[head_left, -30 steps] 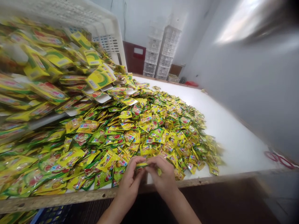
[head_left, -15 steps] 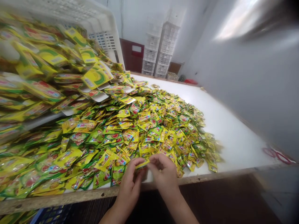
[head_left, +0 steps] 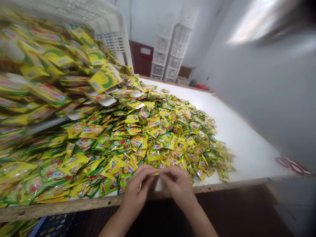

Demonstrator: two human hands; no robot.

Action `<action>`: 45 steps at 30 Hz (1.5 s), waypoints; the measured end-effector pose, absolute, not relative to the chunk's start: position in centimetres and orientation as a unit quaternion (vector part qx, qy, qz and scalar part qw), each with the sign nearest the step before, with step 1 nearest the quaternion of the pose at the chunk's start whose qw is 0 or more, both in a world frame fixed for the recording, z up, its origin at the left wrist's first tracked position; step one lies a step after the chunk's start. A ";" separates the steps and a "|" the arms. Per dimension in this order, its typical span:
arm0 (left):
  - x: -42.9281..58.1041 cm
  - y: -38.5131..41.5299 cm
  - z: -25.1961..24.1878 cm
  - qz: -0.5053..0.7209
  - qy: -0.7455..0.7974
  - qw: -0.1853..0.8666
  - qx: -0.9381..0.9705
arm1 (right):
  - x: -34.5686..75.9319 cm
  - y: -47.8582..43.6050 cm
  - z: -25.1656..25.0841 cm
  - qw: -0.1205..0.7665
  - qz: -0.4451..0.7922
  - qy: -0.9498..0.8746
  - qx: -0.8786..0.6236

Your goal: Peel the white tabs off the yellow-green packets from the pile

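Close to the table's front edge, my left hand (head_left: 136, 188) and my right hand (head_left: 179, 188) pinch a small yellow packet (head_left: 156, 173) between them. Only a thin edge of it shows, as fingers and thumbs cover the rest. Just beyond the hands spreads a large heap of yellow and green candy packets (head_left: 160, 141) with fruit pictures, spilling across the white tabletop (head_left: 243, 144). To the left, many flat yellow cardboard boxes (head_left: 105, 79) lie over the packets, some with their end flaps open and white inside.
A white plastic crate (head_left: 112, 29) tipped on its side holds the boxes at upper left. Red-handled scissors (head_left: 293, 166) lie at the right table edge. Stacked white crates (head_left: 172, 59) stand by the back wall. Below the table is a blue basket (head_left: 53, 223) with yellow items.
My hands have drawn slightly apart at the wrists, and the right one has shifted a little rightward. The packet between them now shows only as a thin edge.
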State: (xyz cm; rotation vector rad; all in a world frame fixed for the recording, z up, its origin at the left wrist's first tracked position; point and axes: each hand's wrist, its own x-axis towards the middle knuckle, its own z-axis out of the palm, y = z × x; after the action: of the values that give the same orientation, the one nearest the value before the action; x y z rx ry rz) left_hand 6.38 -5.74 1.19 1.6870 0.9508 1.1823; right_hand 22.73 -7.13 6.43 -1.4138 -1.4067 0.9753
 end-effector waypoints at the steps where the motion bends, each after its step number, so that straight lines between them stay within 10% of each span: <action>1: 6.3 -5.7 1.1 0.471 0.382 0.415 0.679 | 22.8 -7.1 6.4 0.443 0.385 -0.573 -0.572; 10: 5.3 -5.6 0.7 0.464 0.368 0.366 0.718 | 22.6 -7.4 6.8 0.403 0.242 -0.709 -0.526; 22: 5.4 -6.0 1.8 0.413 0.424 0.605 0.533 | 24.0 -5.0 8.0 0.260 0.176 -0.833 -0.457; 45: 5.9 -6.0 -0.2 0.415 0.466 0.442 0.645 | 21.4 -6.3 7.6 0.426 0.230 -0.641 -0.596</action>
State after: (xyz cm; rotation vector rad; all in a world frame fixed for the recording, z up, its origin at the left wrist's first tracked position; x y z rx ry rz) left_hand 5.93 -6.00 -0.19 1.6005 1.1558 1.0294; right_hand 21.40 -6.26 7.57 -1.4905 -1.6014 0.5754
